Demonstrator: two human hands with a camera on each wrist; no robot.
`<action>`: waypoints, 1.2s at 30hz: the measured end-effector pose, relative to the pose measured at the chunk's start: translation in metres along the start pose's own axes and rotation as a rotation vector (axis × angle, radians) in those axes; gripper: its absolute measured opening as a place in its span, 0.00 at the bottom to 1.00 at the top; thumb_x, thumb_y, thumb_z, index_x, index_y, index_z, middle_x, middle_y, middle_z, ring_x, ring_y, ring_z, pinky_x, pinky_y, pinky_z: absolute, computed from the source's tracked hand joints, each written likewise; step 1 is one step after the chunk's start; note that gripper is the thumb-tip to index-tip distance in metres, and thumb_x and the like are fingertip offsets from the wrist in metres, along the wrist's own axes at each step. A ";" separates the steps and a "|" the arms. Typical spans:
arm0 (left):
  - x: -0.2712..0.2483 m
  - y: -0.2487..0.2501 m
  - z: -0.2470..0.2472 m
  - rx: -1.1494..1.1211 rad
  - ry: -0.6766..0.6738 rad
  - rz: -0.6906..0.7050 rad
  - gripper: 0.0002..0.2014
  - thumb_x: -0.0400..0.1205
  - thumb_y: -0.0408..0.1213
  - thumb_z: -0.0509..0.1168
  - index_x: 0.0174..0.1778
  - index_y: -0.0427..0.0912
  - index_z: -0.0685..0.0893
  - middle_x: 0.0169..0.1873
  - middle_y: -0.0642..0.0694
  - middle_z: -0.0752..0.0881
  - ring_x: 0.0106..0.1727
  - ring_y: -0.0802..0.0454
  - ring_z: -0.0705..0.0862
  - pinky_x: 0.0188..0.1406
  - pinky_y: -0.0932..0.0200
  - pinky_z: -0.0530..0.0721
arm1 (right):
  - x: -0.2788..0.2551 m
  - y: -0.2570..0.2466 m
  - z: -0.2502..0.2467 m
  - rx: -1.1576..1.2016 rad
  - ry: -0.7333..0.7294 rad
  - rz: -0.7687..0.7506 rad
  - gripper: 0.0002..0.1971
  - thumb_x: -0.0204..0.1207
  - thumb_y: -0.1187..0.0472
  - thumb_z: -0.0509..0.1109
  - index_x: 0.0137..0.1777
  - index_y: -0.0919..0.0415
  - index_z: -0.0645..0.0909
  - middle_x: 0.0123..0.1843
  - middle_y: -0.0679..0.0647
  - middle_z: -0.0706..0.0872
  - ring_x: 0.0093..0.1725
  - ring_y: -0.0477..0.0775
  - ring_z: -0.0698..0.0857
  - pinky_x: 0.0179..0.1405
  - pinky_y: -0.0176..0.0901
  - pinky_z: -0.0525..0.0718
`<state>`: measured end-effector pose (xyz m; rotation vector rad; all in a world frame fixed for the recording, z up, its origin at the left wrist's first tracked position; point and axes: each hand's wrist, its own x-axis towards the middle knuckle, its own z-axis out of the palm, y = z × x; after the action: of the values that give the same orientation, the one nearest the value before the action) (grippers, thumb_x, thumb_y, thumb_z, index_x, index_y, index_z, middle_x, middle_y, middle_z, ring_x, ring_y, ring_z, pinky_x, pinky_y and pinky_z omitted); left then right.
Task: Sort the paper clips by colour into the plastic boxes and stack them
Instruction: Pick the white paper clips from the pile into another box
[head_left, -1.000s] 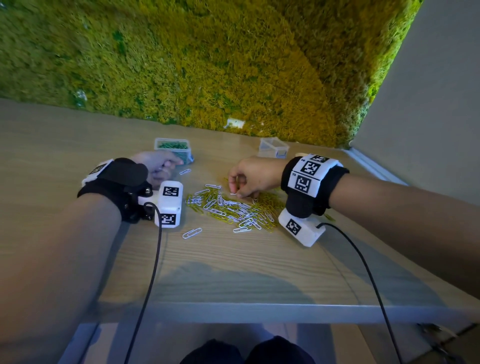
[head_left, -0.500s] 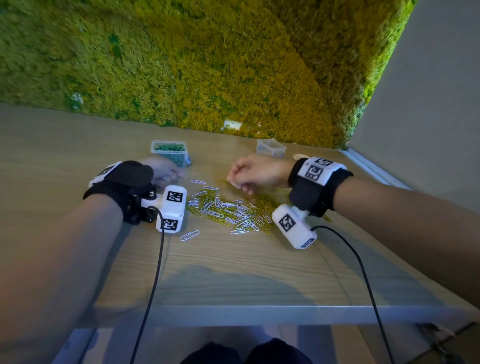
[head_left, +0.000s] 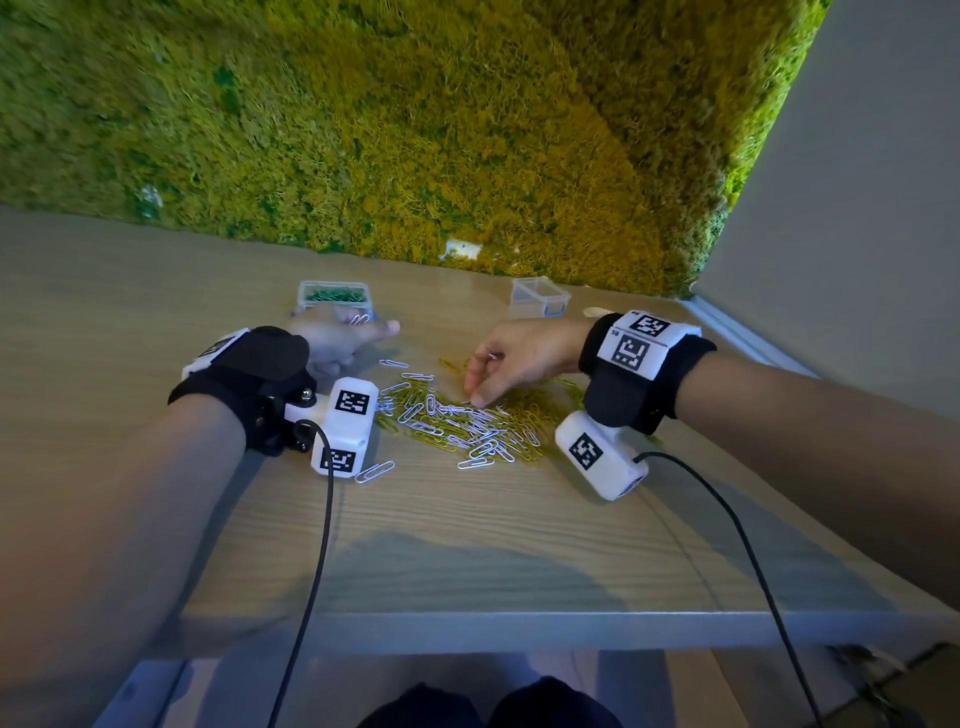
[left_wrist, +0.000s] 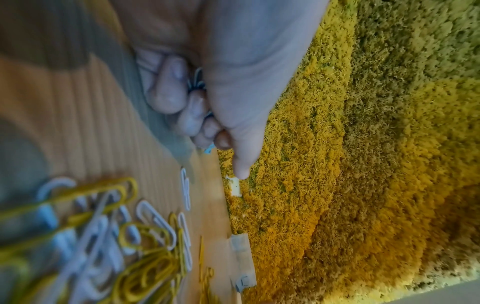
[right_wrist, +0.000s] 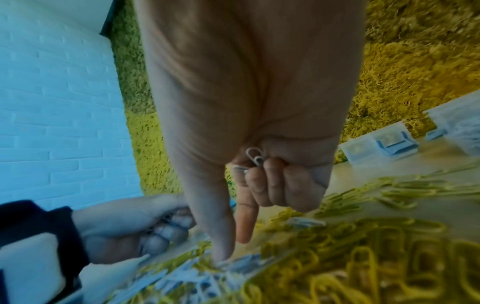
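A heap of white and yellow paper clips lies mid-table between my hands. My left hand rests left of the heap, its fingers curled round a bunch of white clips, with a few clips showing on top. My right hand hovers over the heap's far side. Its curled fingers hold white clips against the palm, while its thumb touches white clips in the heap. A clear box of green clips stands behind the left hand. An empty clear box stands at the back right.
A moss wall rises right behind the boxes, and a grey wall closes the right side. One white clip lies apart near the left wrist camera. Cables run from both wrists over the table's front edge.
My right hand dipped to the heap, drew back towards the far side, and now reaches down onto the white clips again. The left hand stayed in place holding its clips.
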<state>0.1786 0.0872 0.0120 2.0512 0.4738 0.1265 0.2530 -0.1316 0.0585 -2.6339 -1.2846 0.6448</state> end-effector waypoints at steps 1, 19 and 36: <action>-0.001 0.000 0.000 0.046 0.015 0.004 0.20 0.76 0.55 0.69 0.30 0.47 0.71 0.21 0.47 0.67 0.18 0.53 0.62 0.17 0.67 0.60 | 0.000 -0.002 0.002 -0.047 -0.012 -0.014 0.06 0.75 0.59 0.74 0.50 0.59 0.85 0.30 0.43 0.80 0.30 0.42 0.76 0.34 0.36 0.75; -0.001 0.005 0.004 0.589 -0.071 0.122 0.20 0.79 0.50 0.69 0.45 0.32 0.86 0.37 0.38 0.86 0.37 0.47 0.80 0.34 0.58 0.71 | 0.025 -0.007 0.008 0.533 0.121 -0.033 0.05 0.80 0.68 0.66 0.50 0.58 0.79 0.29 0.48 0.71 0.21 0.40 0.65 0.15 0.30 0.60; 0.001 -0.001 -0.001 -1.408 -0.319 -0.221 0.11 0.81 0.37 0.52 0.34 0.40 0.72 0.28 0.47 0.74 0.23 0.55 0.72 0.15 0.67 0.70 | 0.032 -0.030 0.001 -0.372 0.029 -0.074 0.02 0.78 0.60 0.67 0.47 0.57 0.78 0.31 0.46 0.78 0.30 0.46 0.75 0.29 0.33 0.72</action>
<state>0.1791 0.0891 0.0117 0.6125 0.2558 -0.0173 0.2483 -0.0881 0.0562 -2.8468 -1.6221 0.3851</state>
